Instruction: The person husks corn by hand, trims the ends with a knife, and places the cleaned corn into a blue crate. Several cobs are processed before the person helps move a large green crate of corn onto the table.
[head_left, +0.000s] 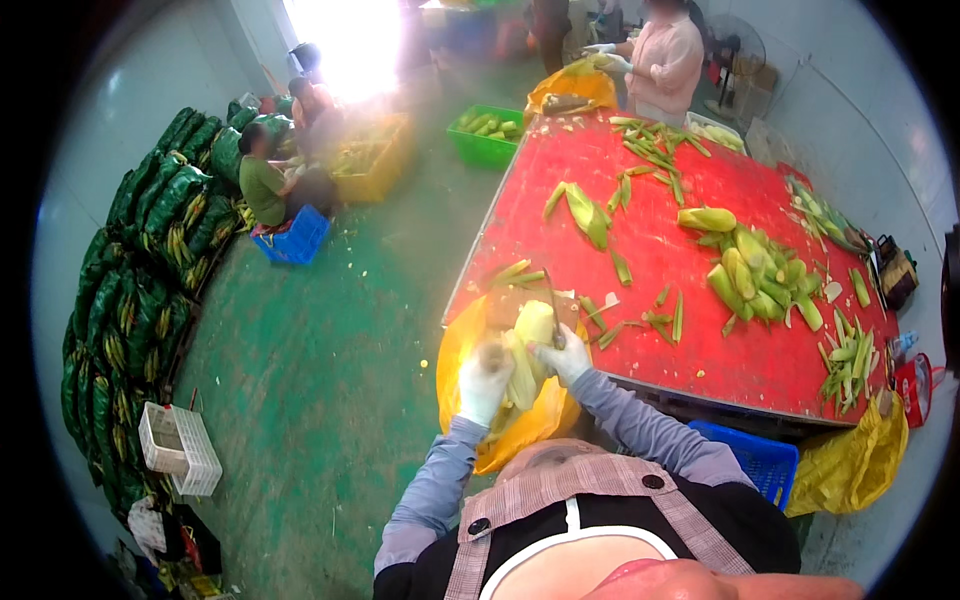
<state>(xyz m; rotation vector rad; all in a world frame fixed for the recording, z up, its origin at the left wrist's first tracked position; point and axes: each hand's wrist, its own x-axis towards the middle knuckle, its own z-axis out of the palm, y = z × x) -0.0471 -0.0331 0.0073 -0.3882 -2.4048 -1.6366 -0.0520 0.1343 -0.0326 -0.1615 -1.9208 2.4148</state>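
My left hand (482, 386), in a white glove, grips a partly husked ear of corn (534, 322) with pale yellow-green husk leaves hanging below it. A knife (556, 304) with a narrow dark blade is in my gloved right hand (568, 358), its blade upright along the ear's right side. The right fingers also touch the loosened husk (523, 375). Beneath both hands hangs an open orange plastic bag (459, 360) at the table's near left corner. Behind the ear lies a brown board (504, 306). A brownish patch at my left fingers is too blurred to name.
The red table (555, 225) bears a pile of corn ears (757, 270) and scattered husk trimmings (847, 360). Below its front edge sits a blue crate (750, 457). Across the table a person (664, 67) works. Left are seated workers (262, 180), filled green sacks (161, 202) and white baskets (191, 450).
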